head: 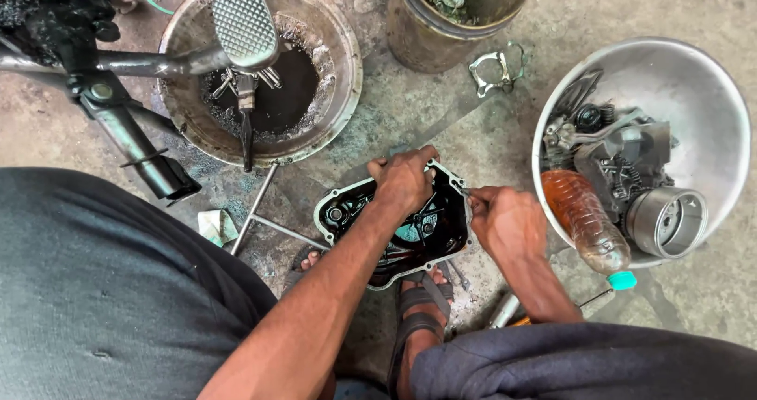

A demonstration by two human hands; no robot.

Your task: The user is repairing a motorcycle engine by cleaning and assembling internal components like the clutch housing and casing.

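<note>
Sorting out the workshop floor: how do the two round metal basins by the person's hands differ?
The left basin is grimy and holds black oil with spanners lying in it; the right basin is clean, shiny steel holding dry engine parts and a plastic bottle of amber liquid. A motorcycle foot peg overhangs the left basin, nothing overhangs the right one. Both rest on the concrete floor.

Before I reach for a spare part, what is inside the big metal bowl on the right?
The metal bowl holds a plastic bottle of amber liquid with a teal cap, a round metal drum and dark greasy engine parts. Whatever lies beneath them is covered.
</note>
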